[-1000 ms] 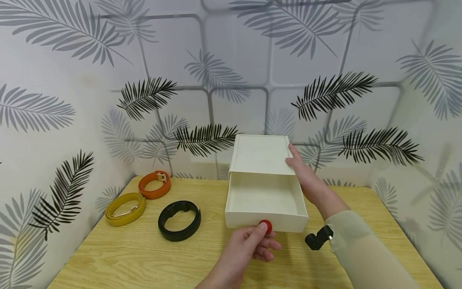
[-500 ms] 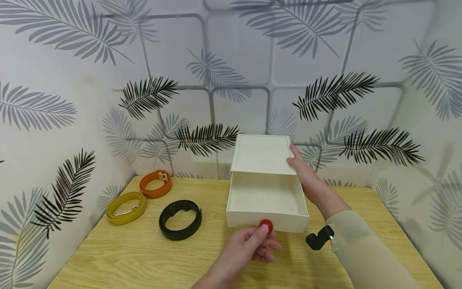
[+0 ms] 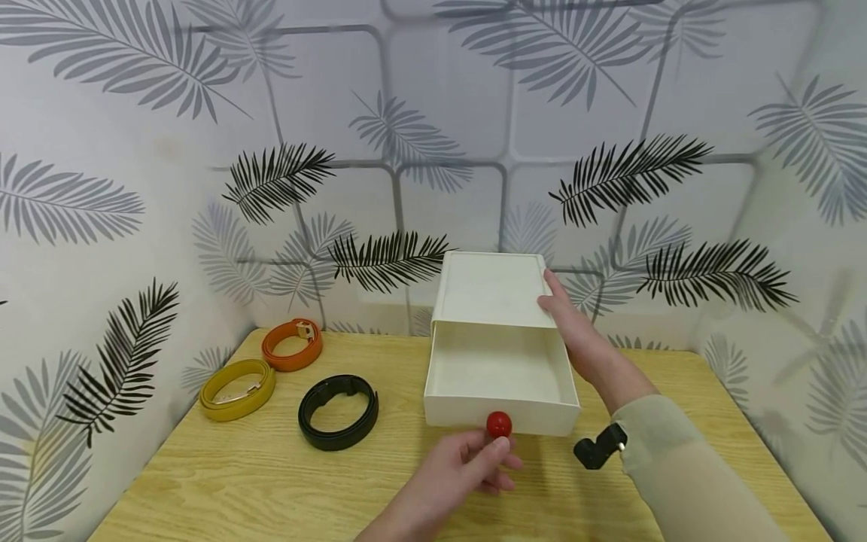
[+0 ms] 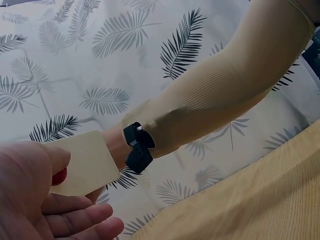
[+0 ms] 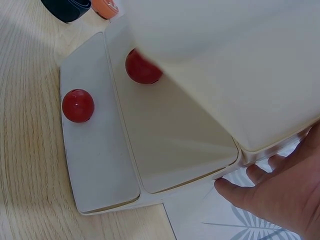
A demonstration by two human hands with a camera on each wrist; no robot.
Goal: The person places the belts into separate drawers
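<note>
A white drawer unit (image 3: 493, 290) stands at the back of the wooden table, its top drawer (image 3: 455, 410) pulled well out. On that drawer's front is a round red knob (image 3: 499, 424). My left hand (image 3: 455, 473) lies just below the knob, thumb tip beneath it and fingers loosely bent under the drawer front. With the thumb on the top edge, my right hand (image 3: 572, 327) rests against the unit's right side; in the right wrist view its fingers (image 5: 235, 192) lie along that side. Two shut lower drawers (image 5: 102, 160) with red knobs show there.
On the table's left lie three coiled belts: a yellow belt (image 3: 218, 410), an orange belt (image 3: 287, 363) and a black belt (image 3: 332, 440). A leaf-patterned wall (image 3: 447, 211) closes the back and sides. A small black camera (image 3: 599, 446) sits on the right sleeve.
My left thumb has come off the red knob and dropped just below it, leaving the knob fully in view. The drawer and the right hand stay put.
</note>
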